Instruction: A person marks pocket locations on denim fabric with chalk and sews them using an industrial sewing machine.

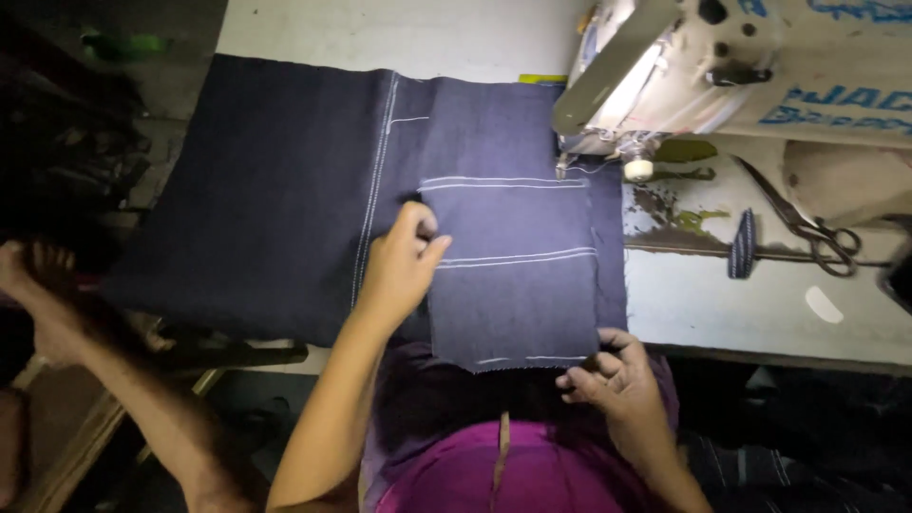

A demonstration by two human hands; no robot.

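hands [503, 318] on denim pocket piece [518, 275]

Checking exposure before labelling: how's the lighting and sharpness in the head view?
Head view: sewing machine lamp glares bright, table top well lit; left edge and bottom corners sink into dark. Denim panel stitching reads sharp; left hand and right hand slightly soft; wide-angle bend at the edges.
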